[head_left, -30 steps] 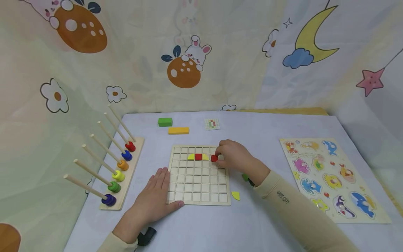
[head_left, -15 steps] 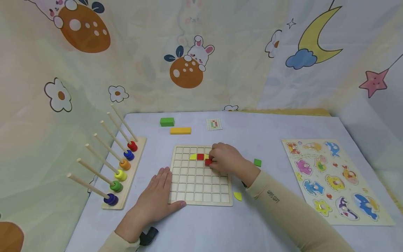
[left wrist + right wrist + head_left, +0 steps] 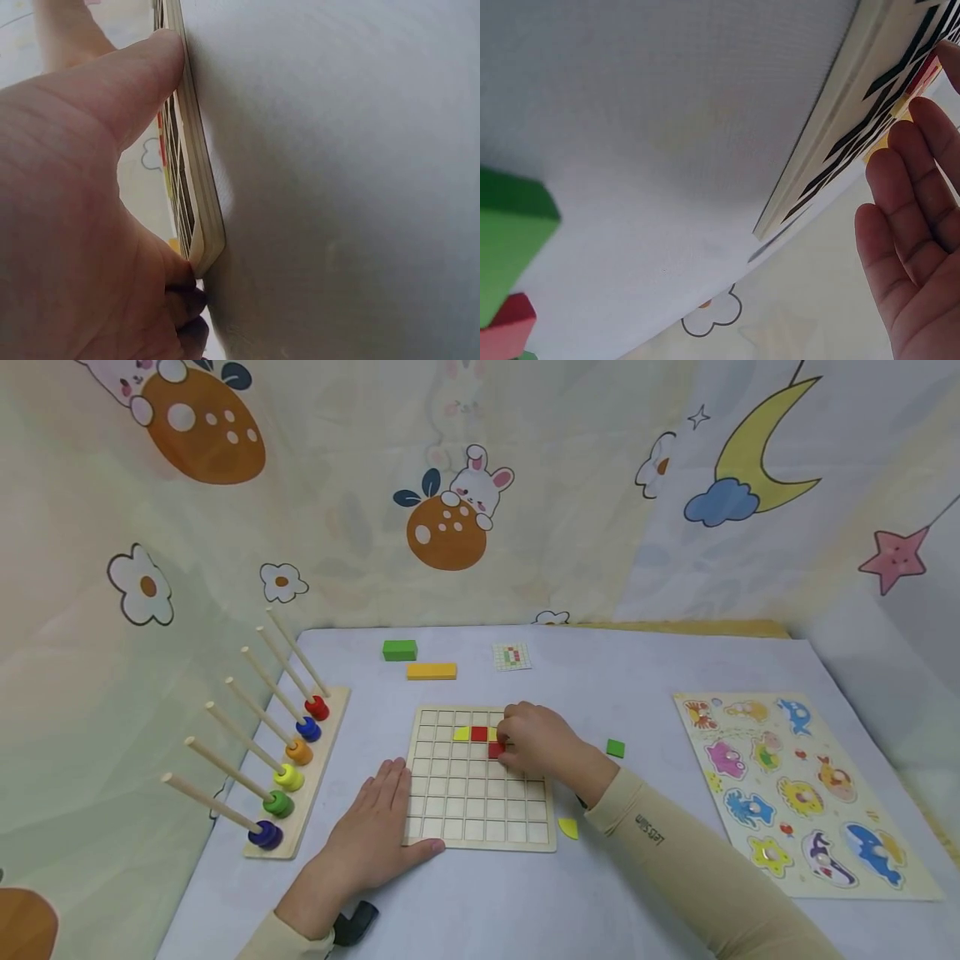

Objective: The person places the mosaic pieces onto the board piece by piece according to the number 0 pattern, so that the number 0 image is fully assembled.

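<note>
A wooden grid board [image 3: 474, 806] lies on the white-covered table. In one of its upper rows sit a yellow quarter-round tile [image 3: 462, 735], a red square tile [image 3: 479, 734] and a second yellow tile [image 3: 492, 734], partly covered by fingers. My right hand [image 3: 551, 743] pinches another red square tile [image 3: 496, 750], which lies in the row just below. My left hand [image 3: 367, 831] rests along the board's left side, fingers straight, thumb [image 3: 154, 64] over the near edge.
Right of the board lie a green tile [image 3: 615, 748] and a yellow quarter-round tile [image 3: 567, 828]. Behind it are a green block [image 3: 400, 650], an orange block [image 3: 431, 672] and a pattern card [image 3: 512, 657]. A peg stand with rings [image 3: 296, 810] flanks the left, an animal puzzle [image 3: 806, 793] the right.
My right hand has brought the red tile leftward and toward me, from the board's upper right to the spot below the second yellow tile. My left hand has stayed in place.
</note>
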`<state>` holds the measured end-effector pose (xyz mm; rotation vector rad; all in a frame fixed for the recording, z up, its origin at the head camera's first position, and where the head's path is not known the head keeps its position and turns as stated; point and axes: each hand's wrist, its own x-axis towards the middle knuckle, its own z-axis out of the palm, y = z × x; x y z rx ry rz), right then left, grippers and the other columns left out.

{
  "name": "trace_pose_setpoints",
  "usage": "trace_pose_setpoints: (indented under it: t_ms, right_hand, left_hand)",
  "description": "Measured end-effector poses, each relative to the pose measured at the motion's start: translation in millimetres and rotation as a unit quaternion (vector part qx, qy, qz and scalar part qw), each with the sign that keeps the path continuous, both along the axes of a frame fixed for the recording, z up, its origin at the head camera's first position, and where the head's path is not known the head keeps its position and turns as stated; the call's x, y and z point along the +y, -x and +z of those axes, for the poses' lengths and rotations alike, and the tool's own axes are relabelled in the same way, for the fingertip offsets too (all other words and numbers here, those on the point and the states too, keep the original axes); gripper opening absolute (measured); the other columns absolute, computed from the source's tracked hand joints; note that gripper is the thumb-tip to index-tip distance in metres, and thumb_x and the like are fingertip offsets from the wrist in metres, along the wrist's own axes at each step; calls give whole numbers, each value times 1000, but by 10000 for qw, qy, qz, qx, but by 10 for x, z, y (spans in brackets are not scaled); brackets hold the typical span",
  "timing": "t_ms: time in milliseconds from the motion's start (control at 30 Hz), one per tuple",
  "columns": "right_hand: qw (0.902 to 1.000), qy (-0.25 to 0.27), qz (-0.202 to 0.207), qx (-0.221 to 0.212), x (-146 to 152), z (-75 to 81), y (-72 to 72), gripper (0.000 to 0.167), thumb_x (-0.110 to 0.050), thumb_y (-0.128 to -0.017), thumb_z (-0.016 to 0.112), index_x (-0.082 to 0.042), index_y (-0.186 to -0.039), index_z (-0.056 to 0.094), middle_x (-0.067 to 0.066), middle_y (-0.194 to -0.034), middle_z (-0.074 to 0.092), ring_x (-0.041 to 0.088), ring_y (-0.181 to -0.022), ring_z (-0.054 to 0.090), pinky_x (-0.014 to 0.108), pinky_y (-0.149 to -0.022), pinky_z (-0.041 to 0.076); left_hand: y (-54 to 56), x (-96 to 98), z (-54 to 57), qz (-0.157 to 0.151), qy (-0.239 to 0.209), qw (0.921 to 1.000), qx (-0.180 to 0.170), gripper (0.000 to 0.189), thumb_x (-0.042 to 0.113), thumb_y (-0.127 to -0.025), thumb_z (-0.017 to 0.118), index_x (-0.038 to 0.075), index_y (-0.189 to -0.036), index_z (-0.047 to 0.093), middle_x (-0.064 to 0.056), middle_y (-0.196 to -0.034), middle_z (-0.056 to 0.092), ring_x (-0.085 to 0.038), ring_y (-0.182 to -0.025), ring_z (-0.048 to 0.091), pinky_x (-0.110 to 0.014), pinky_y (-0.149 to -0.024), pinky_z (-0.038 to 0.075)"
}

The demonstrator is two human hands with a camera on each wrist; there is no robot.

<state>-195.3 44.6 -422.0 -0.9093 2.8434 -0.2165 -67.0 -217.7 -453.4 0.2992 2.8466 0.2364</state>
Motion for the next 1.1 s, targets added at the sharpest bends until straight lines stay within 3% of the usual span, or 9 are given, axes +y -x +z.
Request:
trace_pose_setpoints:
  t_ms: [300,500,667,900,1100]
  right_hand:
    - [9998,32,-4,-183,16,-20,-16,14,-28,-91,82,-17,-100,82,-4,-99,70,12,-90,58,31,-83,54]
    - [9989,374,-191,-230,132,76,-37,16,-26,-94,79,-16,-106,82,-3,-102,70,14,-95,60,33,-87,57]
    - [9981,494,-376,-34,373,176,-29,24,-28,-93,80,-12,-111,81,1,-106,71,19,-101,63,38,-91,58]
    - [9952,684,-594,373,775,335,-29,28,-27,-92,82,-9,-112,81,6,-107,71,22,-97,63,39,-86,58]
    - [9935,601,-913,312,1081,406,-94,28,-26,-91,83,-8,-113,80,9,-109,72,25,-99,63,43,-88,59]
  left_hand:
    - [-8,16,-9,-16,14,10000,-29,125,83,-84,62,0,-166,17,-18,-177,10,-36,-165,6,-57,-133,18]
    - [2,17,-2,12,50,9999,-114,126,84,-84,61,1,-167,15,-16,-177,8,-35,-166,4,-56,-133,16]
    - [12,13,7,20,31,9999,-115,125,83,-85,61,1,-167,14,-17,-177,7,-36,-166,4,-56,-133,16]
    - [6,3,8,-2,-44,10000,-55,125,82,-85,61,0,-167,14,-18,-177,8,-37,-165,6,-56,-133,17]
    - [10,10,3,8,-58,10000,-61,126,83,-85,62,0,-167,14,-18,-177,9,-37,-165,6,-57,-133,17]
